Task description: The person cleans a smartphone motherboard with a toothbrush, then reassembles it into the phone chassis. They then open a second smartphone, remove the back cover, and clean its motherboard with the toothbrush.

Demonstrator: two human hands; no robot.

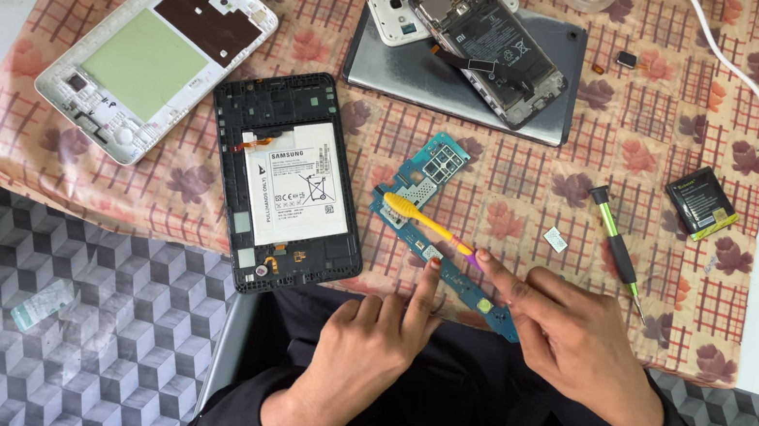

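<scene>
A blue circuit board (pixel 425 200) lies on the patterned cloth near the table's front edge. My right hand (pixel 568 340) holds a yellow toothbrush (pixel 418 216) by its handle, with the bristle head resting on the board. My left hand (pixel 367 343) presses its index fingertip down on the board's lower strip, fingers otherwise curled. Left of the board lies an opened black tablet frame (pixel 291 182) with a white battery (pixel 291 182) showing.
A white tablet back cover (pixel 156 52) lies at the back left. Behind the board sit a grey tablet (pixel 417 76), an opened phone (pixel 490 42) and a white phone shell (pixel 393 0). A green-tipped screwdriver (pixel 615 244), a small black packet (pixel 701 202) and a white cable (pixel 757 92) lie right.
</scene>
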